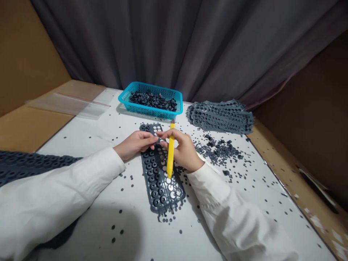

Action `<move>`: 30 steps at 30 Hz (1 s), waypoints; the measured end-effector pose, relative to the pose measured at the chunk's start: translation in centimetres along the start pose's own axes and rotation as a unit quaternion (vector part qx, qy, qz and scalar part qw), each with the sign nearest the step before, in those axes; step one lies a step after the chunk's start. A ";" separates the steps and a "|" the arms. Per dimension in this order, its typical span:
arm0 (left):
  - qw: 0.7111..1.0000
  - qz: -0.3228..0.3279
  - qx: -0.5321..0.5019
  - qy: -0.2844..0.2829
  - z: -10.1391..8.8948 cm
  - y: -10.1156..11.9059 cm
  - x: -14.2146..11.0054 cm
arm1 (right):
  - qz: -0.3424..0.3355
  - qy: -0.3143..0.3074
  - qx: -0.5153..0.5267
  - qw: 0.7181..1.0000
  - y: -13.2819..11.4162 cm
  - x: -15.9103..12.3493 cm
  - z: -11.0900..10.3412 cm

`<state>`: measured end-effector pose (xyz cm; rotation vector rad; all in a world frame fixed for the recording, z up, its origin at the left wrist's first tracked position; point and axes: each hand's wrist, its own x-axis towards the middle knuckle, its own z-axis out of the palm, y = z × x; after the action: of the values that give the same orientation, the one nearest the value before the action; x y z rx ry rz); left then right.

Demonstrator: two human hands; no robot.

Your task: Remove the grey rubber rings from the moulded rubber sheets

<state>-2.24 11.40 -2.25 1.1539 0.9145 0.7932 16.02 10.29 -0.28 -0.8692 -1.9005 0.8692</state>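
Note:
A dark grey rubber sheet [160, 204] lies lengthwise on the white table, with rows of ring-shaped parts on its left and round holes on its right. Above its upper half, my left hand [137, 143] is closed in a pinch; whatever lies between its fingertips is too small to make out. My right hand [183, 148] holds a slim yellow-handled tool [171, 156] between its fingers, dark tip pointing away from me. The fingertips of both hands meet or nearly meet over the sheet, hiding part of it.
Behind the sheet stands a blue basket [152, 111] of small black parts. A stack of punched sheets [220, 116] is at the back right, with loose dark scraps [223, 150] before it. Clear plastic bags [73, 103] and more grey sheets [32, 165] lie left.

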 end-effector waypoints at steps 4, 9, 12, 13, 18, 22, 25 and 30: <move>0.999 0.015 0.041 -0.014 0.4 0.1 -0.1 | 0.017 0.022 0.004 1.000 -0.3 -0.1 0.4; 0.994 0.037 0.103 0.003 1.0 1.8 -0.2 | 0.005 0.039 -0.044 0.998 -1.3 0.9 -2.7; 0.985 0.060 0.154 0.054 0.0 4.0 1.0 | 0.036 -0.016 -0.173 0.984 -1.4 1.2 -7.0; 0.977 0.074 0.184 0.081 -0.6 4.8 1.9 | 0.065 -0.041 -0.224 0.971 -1.1 1.1 -8.5; 0.918 0.125 0.285 0.244 -3.9 8.1 8.9 | 0.215 -0.077 -0.414 0.881 0.1 -0.2 -13.6; 0.894 0.142 0.307 0.295 -4.9 8.9 13.8 | 0.194 -0.007 -0.384 0.903 -0.7 -0.4 -13.8; 0.892 0.129 0.333 0.277 -5.1 8.6 15.3 | 0.162 0.017 -0.184 0.969 -1.1 0.1 -11.4; 0.870 0.127 0.403 0.254 -4.8 8.7 14.1 | 0.178 0.009 0.046 0.983 1.0 0.8 -5.2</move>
<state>-1.09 27.78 2.91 1.8642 1.6522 0.9856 20.53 12.64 1.30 -1.1771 -1.6998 1.1485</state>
